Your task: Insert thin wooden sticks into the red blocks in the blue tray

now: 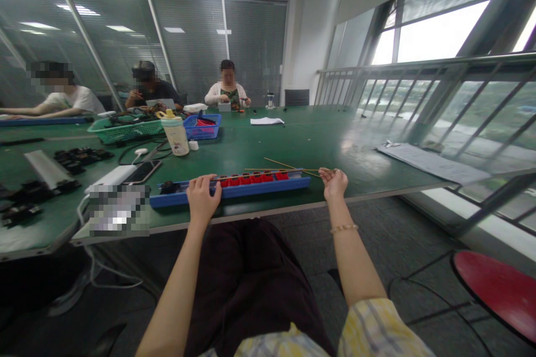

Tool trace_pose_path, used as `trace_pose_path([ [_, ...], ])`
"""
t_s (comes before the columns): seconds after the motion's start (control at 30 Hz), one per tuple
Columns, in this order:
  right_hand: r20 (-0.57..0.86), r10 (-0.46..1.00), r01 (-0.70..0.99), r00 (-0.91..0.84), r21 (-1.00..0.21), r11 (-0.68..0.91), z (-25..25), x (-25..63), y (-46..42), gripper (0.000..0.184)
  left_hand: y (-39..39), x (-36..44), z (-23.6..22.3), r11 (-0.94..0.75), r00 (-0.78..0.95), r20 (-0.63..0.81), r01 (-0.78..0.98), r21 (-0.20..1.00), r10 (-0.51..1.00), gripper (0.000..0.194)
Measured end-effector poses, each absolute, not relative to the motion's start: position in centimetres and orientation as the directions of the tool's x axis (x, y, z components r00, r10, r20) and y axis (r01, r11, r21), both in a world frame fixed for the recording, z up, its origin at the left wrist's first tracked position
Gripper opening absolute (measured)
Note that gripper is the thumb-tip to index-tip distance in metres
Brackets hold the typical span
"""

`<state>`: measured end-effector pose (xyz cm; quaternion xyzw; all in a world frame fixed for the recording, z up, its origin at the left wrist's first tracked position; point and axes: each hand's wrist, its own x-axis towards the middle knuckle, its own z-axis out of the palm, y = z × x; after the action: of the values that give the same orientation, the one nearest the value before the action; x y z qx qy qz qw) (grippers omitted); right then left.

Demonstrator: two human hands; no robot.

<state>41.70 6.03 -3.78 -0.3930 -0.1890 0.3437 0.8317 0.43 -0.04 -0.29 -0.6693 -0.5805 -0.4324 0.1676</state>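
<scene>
A long blue tray [268, 186] lies along the near table edge, holding a row of red blocks [247, 179] with dark centres. At its left end sits a small black part [168, 187]. My left hand [203, 195] is closed over the tray's left half, thumb near the first block; what its fingers hold is hidden. Beyond the tray's right end, my right hand [334, 183] pinches a thin tan stick [312, 170], which runs left above the blocks. Another thin stick [276, 163] slants across behind the tray.
Left of the tray are a phone [143, 172], a white power strip [111, 178] and black parts [81, 157]. Behind stand a cup [176, 136], a green basket [125, 131] and a blue basket [205, 133]. A clipboard [431, 162] lies right. Several people sit opposite.
</scene>
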Motion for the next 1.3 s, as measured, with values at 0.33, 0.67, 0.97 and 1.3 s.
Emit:
trace_pose_path([
  [0.33,0.040,0.643,-0.417,0.765,-0.731,0.541,-4.0,42.1,6.4,0.003,-0.2,0.5,-0.1,-0.266,-0.046,0.767,0.923,0.277,0.640,0.029],
  [0.67,0.096,0.593,-0.338,0.800,-0.744,0.576,-4.2,42.2,6.7,0.003,-0.3,0.5,-0.1,-0.265,-0.042,0.763,0.924,0.275,0.645,0.027],
  [0.97,0.154,0.576,-0.228,0.803,-0.813,0.536,-4.6,42.1,6.9,0.015,-0.3,0.6,0.0,-0.266,-0.040,0.759,0.923,0.277,0.650,0.028],
  [1.3,0.250,0.561,-0.151,0.789,-0.806,0.572,-5.2,41.4,7.0,0.046,-0.2,0.5,-0.1,-0.268,-0.039,0.758,0.923,0.277,0.651,0.027],
])
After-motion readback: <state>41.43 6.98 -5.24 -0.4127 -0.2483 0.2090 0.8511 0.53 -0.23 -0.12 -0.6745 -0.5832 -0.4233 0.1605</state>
